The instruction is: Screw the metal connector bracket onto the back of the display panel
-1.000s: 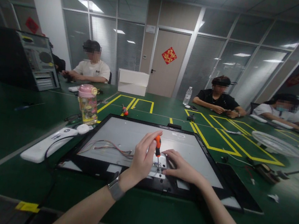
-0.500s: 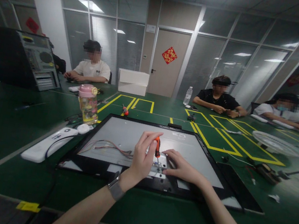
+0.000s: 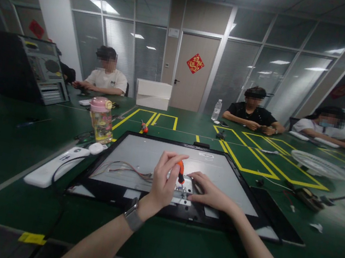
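My left hand (image 3: 165, 180) is closed around a screwdriver (image 3: 181, 171) with an orange and black handle. The screwdriver stands tilted, its shaft pointing down at a small metal bracket (image 3: 188, 185). My right hand (image 3: 209, 192) holds the bracket's right end, thumb on the near side and fingers on the far side. Beneath both hands lies a flat display panel (image 3: 142, 150) with a grey back and black frame. Thin coloured wires (image 3: 128, 170) run over the panel from the left toward my left hand. The screwdriver's tip and any screw are too small to make out.
Left of the panel are a white power strip (image 3: 55, 166) and a pink-lidded bottle (image 3: 101, 118). A computer case (image 3: 45, 73) stands farther left. To the right lie a black flat piece (image 3: 277, 214) and a dark tool (image 3: 308, 199). Other people sit across the table.
The screwdriver's handle has turned slightly within my left hand, and my left fingers have shifted a little. My right hand and the panel stay where they were.
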### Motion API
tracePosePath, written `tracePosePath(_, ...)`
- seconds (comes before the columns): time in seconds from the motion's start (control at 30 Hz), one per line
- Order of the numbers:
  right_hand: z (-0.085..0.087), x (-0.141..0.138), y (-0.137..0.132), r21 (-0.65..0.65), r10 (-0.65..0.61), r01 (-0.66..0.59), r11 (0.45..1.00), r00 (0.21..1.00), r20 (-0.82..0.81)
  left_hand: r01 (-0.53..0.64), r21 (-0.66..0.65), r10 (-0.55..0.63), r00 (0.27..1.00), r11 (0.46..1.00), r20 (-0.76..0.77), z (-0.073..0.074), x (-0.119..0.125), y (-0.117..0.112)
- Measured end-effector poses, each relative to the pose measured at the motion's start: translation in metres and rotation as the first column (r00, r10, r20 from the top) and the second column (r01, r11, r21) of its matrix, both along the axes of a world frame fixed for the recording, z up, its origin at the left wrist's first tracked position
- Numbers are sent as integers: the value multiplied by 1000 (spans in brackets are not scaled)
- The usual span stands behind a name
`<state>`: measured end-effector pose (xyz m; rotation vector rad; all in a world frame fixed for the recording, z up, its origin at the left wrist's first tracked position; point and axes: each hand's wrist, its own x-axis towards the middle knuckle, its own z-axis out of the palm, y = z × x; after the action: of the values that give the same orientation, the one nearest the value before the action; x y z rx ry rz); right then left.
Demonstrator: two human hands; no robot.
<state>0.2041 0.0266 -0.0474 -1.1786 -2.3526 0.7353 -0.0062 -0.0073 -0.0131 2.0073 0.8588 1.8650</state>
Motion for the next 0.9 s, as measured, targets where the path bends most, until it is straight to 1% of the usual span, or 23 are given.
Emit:
tracePosePath(0.13,0,0,0,-3,-1,1,1000,1000,5,25,-25,-24,1000,999,11,1,0,2)
tracePosePath(0.2,1,0,0,-8,-8,8,1000,1000,6,8,-27,-8,1000,1000,8,2,1,3)
tracePosePath(0.37,1,-1,0,-14,-11,11,1000,1000,12,-50,28,49,999,998,4,3,3,4)
tracePosePath(0.57,-1,0,1,-10,-9,9,1000,1000,8,14,-6,-14,1000,1000,-5,1,1,2)
tracePosePath(0.67,-1,0,1,-11,-7,7,1000,1000,5,19,-21,-19,1000,1000,-2,1,1,3)
tracePosePath(0.77,0,0,1,-10,-3,3,1000,1000,8,-9,-22,9,1000,1000,-6,3,1,4)
tracePosePath(0.9,0,0,1,-11,-8,8,1000,1000,13,-58,8,58,998,998,-8,3,3,5)
